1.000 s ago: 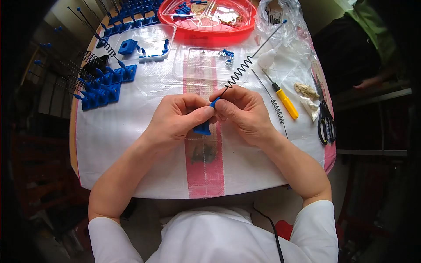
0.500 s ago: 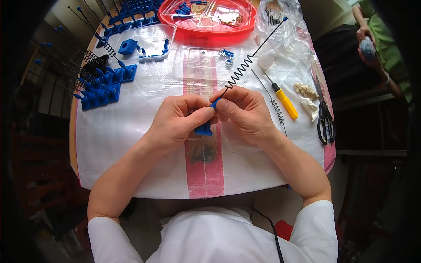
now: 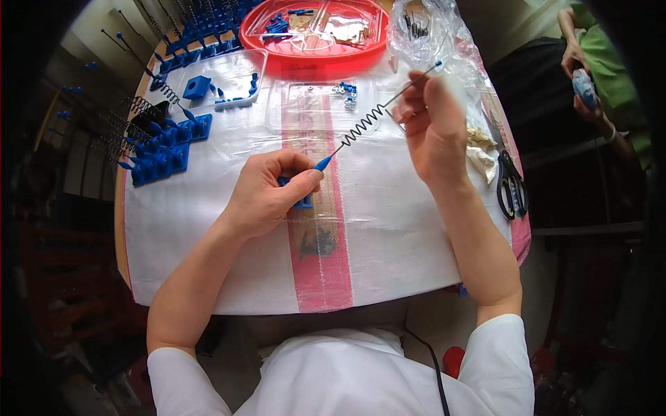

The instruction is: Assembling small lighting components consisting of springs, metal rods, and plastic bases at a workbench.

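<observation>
My left hand [image 3: 274, 187] is closed on a small blue plastic base [image 3: 303, 202] with a pointed blue tip [image 3: 322, 163], pinched between thumb and fingers over the pink stripe. Out of that tip a black spring wire [image 3: 363, 126] slants up to the right. It ends in a small blue bead [image 3: 438, 64]. My right hand [image 3: 436, 135] is raised beside the wire's upper end, its fingertips overlapping the straight part. Motion smears some of its fingers, so whether they grip the wire is unclear.
Blue bases with springs [image 3: 159, 152] crowd the left edge. Farther off are a clear tray [image 3: 239, 62] of blue parts, a clear lid [image 3: 295, 114] with small beads and a red basin [image 3: 312, 66]. Black scissors [image 3: 512, 184] lie right. Another person's hand [image 3: 574, 59] shows far right.
My right hand has let go of the blue tip and moved up and right to the wire's upper end. My left hand still grips the base, slightly further left.
</observation>
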### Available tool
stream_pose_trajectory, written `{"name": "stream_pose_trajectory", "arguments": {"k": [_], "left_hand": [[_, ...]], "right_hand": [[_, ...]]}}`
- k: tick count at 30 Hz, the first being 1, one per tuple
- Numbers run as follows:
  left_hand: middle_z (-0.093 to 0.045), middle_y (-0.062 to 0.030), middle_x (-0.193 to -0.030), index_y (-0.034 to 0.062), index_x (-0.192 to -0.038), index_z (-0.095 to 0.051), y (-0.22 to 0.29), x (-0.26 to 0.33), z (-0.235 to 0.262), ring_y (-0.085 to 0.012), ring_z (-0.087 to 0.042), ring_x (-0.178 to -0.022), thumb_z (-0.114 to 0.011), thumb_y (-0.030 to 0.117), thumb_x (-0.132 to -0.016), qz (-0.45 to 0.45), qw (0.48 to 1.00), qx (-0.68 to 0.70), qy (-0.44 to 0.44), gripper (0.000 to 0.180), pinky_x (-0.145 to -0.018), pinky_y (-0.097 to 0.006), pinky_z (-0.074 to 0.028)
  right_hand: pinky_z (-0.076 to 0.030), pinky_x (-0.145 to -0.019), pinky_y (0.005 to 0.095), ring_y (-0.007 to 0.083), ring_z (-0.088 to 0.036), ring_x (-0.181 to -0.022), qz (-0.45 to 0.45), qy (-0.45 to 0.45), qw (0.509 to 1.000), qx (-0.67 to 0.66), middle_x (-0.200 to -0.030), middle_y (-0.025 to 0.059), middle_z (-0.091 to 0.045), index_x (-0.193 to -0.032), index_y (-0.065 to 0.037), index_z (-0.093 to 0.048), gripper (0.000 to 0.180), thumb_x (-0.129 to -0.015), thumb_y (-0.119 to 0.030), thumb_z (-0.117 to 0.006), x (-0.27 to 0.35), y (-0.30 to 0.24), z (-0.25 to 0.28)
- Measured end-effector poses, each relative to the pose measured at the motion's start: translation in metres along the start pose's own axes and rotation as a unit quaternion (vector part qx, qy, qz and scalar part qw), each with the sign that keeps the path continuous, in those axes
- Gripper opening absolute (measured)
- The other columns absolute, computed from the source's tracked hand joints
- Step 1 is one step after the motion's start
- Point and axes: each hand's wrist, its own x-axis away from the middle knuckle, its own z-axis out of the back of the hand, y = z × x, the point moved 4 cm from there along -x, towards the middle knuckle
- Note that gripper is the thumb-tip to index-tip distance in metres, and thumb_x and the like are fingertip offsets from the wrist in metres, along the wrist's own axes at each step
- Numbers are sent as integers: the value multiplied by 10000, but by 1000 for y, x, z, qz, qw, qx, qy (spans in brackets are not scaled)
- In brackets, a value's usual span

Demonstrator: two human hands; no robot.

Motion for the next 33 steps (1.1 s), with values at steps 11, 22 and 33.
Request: {"name": "stream_pose_trajectory", "arguments": {"k": [11, 22, 33], "left_hand": [[-654, 11, -896, -4, -1081, -650, 26, 8, 1, -54, -589, -811, -620, 72, -940, -27, 994, -105, -27, 163, -733, -219, -491], [-685, -19, -985, 74, -1082, -696, 78, 38, 83, -82, -607, -888, -650, 214, -950, -208, 961, -44, 179, 198, -812, -232, -494], [-634, -169, -952, -41, -1038, -622, 14, 50, 110, -290, -639, -856, -554, 46, -955, -163, 825, -435, 321, 138, -759, -347, -513]], "right_hand": [[-434, -627, 300, 127, -541, -631, 27, 13, 999, -28, -782, 53, -650, -1158, 9, -556, 402, -997, -360, -564, 0, -15, -1], [-468, -603, 267, 100, -542, -625, -23, -1, 1000, 9, -793, 49, -624, -1145, 14, -575, 389, -1027, -351, -510, 16, 5, -10], [-449, -553, 249, 86, -527, -591, -57, 5, 998, 36, -753, 42, -607, -1103, 16, -595, 360, -1023, -328, -528, 26, 17, -16]]}}
